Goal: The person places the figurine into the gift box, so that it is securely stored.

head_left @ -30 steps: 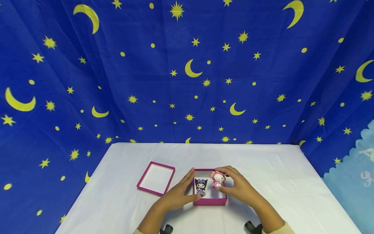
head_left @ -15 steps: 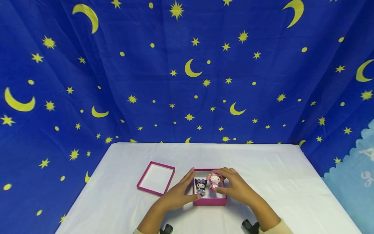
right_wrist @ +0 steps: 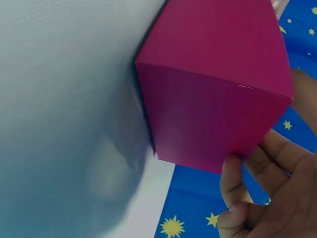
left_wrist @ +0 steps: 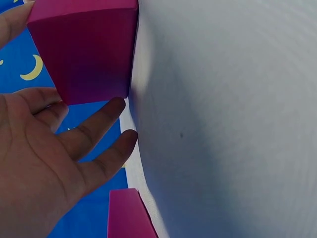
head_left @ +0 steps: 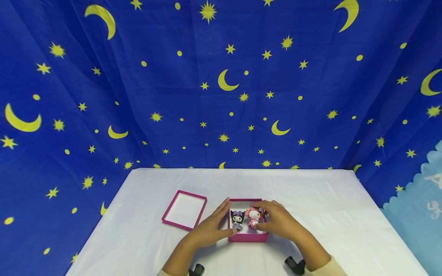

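A deep-pink open box (head_left: 248,238) sits at the table's near middle. Inside it, on the left, is a small figurine with black ears and a purple outfit (head_left: 237,220). My left hand (head_left: 208,230) holds the box's left side, thumb over the front corner and fingertips at the back. In the left wrist view its fingers (left_wrist: 106,116) spread beside the box wall (left_wrist: 84,54). My right hand (head_left: 281,221) pinches a pink figurine with a white face (head_left: 254,216) within the box's right half. The right wrist view shows the box (right_wrist: 208,119) hiding that figurine.
A box lid (head_left: 184,210) with a white inside and pink rim lies to the left of the box. White cloth covers the table (head_left: 310,191). Blue curtains (head_left: 193,96) with yellow stars and moons stand behind and at the sides.
My right hand has brought the pink figurine left and lowered it, so it is now beside the dark-eared one in the box. My left hand has stayed at the box.
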The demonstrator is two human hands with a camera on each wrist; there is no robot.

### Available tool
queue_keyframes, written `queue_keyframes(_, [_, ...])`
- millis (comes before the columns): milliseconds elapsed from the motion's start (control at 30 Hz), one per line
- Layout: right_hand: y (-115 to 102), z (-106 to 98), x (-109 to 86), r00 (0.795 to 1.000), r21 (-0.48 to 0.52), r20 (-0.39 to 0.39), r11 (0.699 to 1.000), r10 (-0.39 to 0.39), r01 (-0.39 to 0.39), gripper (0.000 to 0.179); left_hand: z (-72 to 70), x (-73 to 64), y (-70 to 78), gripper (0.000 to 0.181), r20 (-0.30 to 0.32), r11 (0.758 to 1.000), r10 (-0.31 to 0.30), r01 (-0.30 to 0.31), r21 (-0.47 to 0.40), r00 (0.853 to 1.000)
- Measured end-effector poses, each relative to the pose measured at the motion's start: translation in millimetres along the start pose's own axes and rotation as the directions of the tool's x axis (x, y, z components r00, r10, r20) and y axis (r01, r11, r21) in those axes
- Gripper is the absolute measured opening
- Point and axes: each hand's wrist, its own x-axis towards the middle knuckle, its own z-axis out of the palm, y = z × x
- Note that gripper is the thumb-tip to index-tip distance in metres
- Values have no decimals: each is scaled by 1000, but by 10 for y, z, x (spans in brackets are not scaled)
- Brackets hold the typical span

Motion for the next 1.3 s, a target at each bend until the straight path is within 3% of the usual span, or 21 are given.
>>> queue_keyframes(300, [11, 68, 18, 1000, -53, 7, 999, -1, 2, 65, -13, -16, 17, 93, 3, 1000, -1, 1, -18, 1000])
queue_keyframes(567, [-104, 102, 58, 999, -77, 27, 997, 32, -30, 60, -50, -37, 41, 93, 8, 1000, 4, -4, -27, 1000])
queue_keyframes(767, [-134, 128, 76, 1000, -119, 21, 993, 22, -20, 60, -46, -32, 34, 94, 4, 1000, 8, -8, -30, 1000])
queue_keyframes(1300, [-98, 132, 60, 999, -118, 43, 992, -32, 37, 67, -90, -42, 14, 95, 2, 1000, 9, -9, 2, 1000])
